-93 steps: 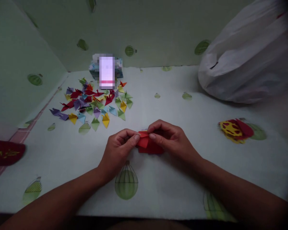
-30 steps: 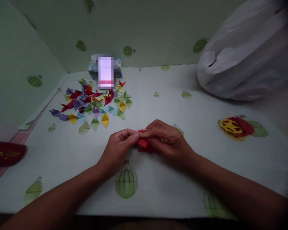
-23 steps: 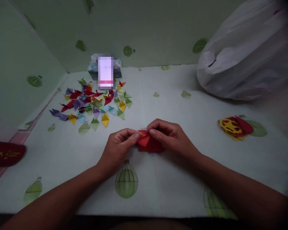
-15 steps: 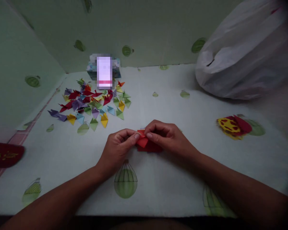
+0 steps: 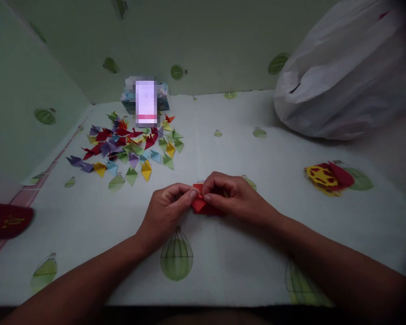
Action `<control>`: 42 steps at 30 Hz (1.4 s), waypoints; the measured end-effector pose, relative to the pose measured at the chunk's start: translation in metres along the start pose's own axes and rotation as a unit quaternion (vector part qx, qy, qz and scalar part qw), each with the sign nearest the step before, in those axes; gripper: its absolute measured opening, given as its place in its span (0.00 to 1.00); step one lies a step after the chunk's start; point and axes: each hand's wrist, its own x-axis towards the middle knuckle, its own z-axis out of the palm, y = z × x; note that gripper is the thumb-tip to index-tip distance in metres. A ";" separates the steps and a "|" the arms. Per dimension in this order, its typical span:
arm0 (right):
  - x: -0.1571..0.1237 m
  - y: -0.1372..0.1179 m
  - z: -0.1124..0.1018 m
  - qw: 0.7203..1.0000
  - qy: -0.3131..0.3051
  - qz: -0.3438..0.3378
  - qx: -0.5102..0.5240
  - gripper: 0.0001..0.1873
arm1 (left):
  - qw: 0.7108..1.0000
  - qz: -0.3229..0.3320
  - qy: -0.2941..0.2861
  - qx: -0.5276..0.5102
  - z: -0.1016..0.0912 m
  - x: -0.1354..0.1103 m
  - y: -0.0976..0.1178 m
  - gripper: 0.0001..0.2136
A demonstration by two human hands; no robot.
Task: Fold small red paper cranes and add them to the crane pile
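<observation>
Between my two hands is a small folded piece of red origami paper (image 5: pixel 199 204), its lower corner pointing toward me. My left hand (image 5: pixel 172 208) pinches its left side between thumb and forefinger. My right hand (image 5: pixel 235 196) pinches the same piece from the right, thumb close to the left one. Under them lies more red paper (image 5: pixel 211 209), partly covered by the right hand. Up and to the left spreads a heap of folded paper cranes (image 5: pixel 128 144) in red, purple, green, yellow, orange and blue.
Behind the cranes a lit phone (image 5: pixel 146 101), blurred out, leans on a tissue box (image 5: pixel 164 97). A big white plastic bag (image 5: pixel 328 95) fills the back right. Red and yellow cut-out ornaments (image 5: pixel 328 178) lie at the right, a dark red item with gold characters (image 5: pixel 8 220) at the left edge.
My right hand has shifted slightly left and its fingertips sit closer to my left thumb on the red paper. The left hand stays nearly in place.
</observation>
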 end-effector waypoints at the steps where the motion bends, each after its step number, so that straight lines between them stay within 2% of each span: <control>1: 0.000 0.000 0.000 1.000 0.002 0.007 0.002 0.05 | 1.000 -0.002 -0.003 -0.001 0.000 0.000 0.000 0.06; 6: -0.001 -0.001 0.003 0.999 0.033 0.027 0.028 0.06 | 0.998 -0.029 -0.020 -0.058 0.002 0.001 -0.001 0.07; 10: -0.002 0.000 0.005 0.998 0.057 0.011 0.018 0.07 | 0.996 -0.035 -0.018 -0.075 0.005 0.001 0.000 0.09; 14: -0.005 0.004 0.011 0.993 0.090 -0.061 -0.050 0.08 | 0.998 -0.025 -0.005 -0.065 0.006 0.000 0.001 0.08; 18: -0.008 0.008 0.017 0.969 0.127 -0.152 -0.147 0.08 | 0.998 -0.027 0.004 -0.053 0.007 0.000 -0.001 0.08; 22: -0.008 0.009 0.018 0.957 0.127 -0.188 -0.180 0.09 | 0.998 -0.028 0.001 -0.049 0.007 0.000 -0.002 0.07; 25: -0.007 0.008 0.016 0.966 0.111 -0.175 -0.152 0.08 | 0.998 -0.027 -0.005 -0.061 0.006 0.000 -0.001 0.06; 30: -0.004 0.007 0.009 0.988 0.079 -0.097 -0.090 0.08 | 0.998 -0.020 -0.011 -0.058 0.003 0.000 -0.001 0.05; 42: -0.002 0.003 0.007 0.999 0.031 -0.032 -0.018 0.07 | 0.998 -0.036 0.002 -0.043 0.003 0.000 -0.003 0.07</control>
